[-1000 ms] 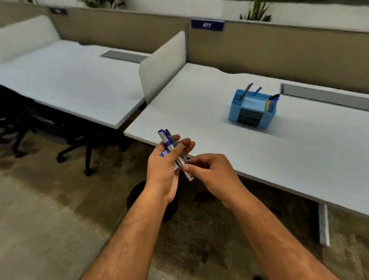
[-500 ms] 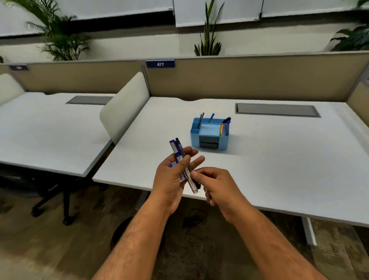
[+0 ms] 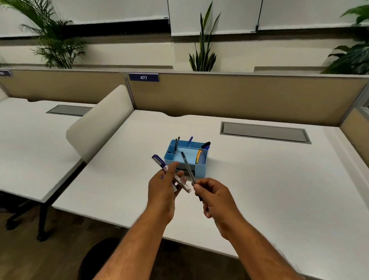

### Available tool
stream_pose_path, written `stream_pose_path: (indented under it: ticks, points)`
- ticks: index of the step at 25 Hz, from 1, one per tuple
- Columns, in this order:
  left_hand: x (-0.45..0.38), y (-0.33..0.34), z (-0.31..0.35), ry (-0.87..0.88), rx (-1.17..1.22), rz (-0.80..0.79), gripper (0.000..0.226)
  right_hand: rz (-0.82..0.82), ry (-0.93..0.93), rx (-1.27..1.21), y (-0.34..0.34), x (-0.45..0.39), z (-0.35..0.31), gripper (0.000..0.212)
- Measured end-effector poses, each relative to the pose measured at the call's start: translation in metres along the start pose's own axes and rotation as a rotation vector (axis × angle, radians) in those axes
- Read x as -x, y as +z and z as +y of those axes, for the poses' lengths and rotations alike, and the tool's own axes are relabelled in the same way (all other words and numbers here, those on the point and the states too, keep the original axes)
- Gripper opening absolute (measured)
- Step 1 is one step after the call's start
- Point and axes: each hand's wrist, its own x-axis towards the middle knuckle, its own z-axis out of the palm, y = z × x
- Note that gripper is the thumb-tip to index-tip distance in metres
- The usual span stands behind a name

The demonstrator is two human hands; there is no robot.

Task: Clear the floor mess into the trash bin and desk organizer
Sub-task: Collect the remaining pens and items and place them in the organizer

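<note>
The left hand [image 3: 164, 186] grips a white marker [image 3: 171, 174] (purple cap toward ten o'clock), and the right hand [image 3: 214, 196] pinches a slim dark pen [image 3: 187, 167]. At twelve o'clock, the blue desk organizer [image 3: 186, 159] sits on the white desk [image 3: 282, 185]; a black trash bin [image 3: 97, 260] shows at seven o'clock.

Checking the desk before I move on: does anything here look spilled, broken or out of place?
Nothing stands out. The blue organizer sits upright on the white desk with pens standing in it. The left hand holds a marker; the right hand pinches a pen.
</note>
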Motion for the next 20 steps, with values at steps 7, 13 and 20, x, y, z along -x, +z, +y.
stream_pose_path:
  ticks: [7,13,20]
  points:
    - [-0.086,0.028,-0.019,0.058,-0.288,0.012,0.016,0.133,0.049,-0.044,-0.022,-0.070,0.002,0.011]
    - [-0.192,0.055,-0.017,0.097,-0.523,-0.211,0.023,0.300,0.099,-0.105,-0.015,-0.124,-0.001,0.011]
    - [-0.289,0.102,-0.022,0.337,-0.795,-0.347,0.007,0.526,0.107,-0.093,-0.011,-0.163,-0.002,0.011]
